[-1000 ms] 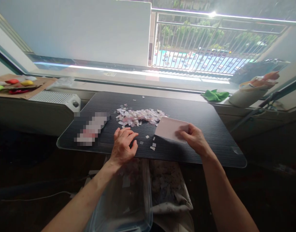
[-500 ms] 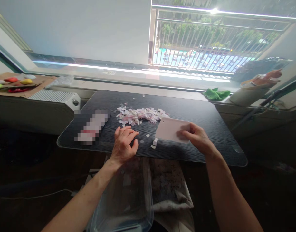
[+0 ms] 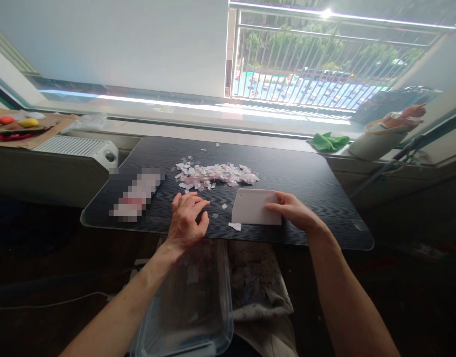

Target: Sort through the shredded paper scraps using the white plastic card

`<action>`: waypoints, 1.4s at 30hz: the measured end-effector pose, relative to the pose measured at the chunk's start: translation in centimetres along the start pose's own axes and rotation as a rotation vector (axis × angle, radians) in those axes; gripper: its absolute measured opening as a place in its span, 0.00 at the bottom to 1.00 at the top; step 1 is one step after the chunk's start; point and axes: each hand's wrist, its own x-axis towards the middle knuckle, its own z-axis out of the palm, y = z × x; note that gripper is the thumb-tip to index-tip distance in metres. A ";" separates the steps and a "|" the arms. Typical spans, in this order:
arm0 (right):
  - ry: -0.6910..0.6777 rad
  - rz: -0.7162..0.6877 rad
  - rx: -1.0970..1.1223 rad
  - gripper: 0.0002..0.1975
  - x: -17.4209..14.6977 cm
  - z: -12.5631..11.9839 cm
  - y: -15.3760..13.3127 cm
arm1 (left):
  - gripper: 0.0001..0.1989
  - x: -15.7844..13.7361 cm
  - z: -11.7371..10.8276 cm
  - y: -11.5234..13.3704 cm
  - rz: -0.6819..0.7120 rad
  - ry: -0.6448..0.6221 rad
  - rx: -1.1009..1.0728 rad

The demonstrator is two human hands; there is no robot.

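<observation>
On the dark tabletop [image 3: 294,166] lies a loose pile of small paper scraps [image 3: 220,174], whitish and pinkish. My right hand [image 3: 293,210] grips the right end of a white scraper [image 3: 252,207], a flat plate with a small hole in its upper left corner. The scraper stands on edge with its lower side at the tabletop, in front of the pile's right part. A white scrap [image 3: 234,226] sits by its lower left corner. Left of the scraper, my left hand [image 3: 188,215] hovers near the table's front edge, fingers loosely curled and apart, holding nothing. Two small scraps [image 3: 224,206] lie between the hands.
Below the front edge stands a clear plastic box [image 3: 229,307] with some scraps inside, beside a pale bag [image 3: 263,312]. A blurred-out item [image 3: 138,196] lies on the table's left. A green cloth [image 3: 329,142] and a pale pot [image 3: 376,144] sit on the sill.
My right hand has brought the scraper down and slightly left, toward the front edge. The scraps at its lower left corner have shifted. My left hand holds nearly the same pose.
</observation>
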 end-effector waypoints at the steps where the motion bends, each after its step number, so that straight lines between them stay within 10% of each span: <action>1: -0.010 0.011 -0.009 0.15 -0.2 -0.2 0.0 | 0.11 0.0 0.0 0.0 0.001 0.002 0.000; 19: -0.012 0.035 -0.056 0.14 -4.5 -1.8 -0.6 | 0.12 0.1 0.0 0.0 -0.031 -0.013 -0.018; 28: 0.150 -0.264 -0.045 0.11 2.9 2.3 -1.3 | 0.16 0.2 -0.3 0.2 -0.083 -0.045 -0.040; 42: -0.050 -0.039 -0.130 0.12 -0.7 0.5 -1.0 | 0.15 0.2 -0.4 0.4 -0.082 -0.034 -0.051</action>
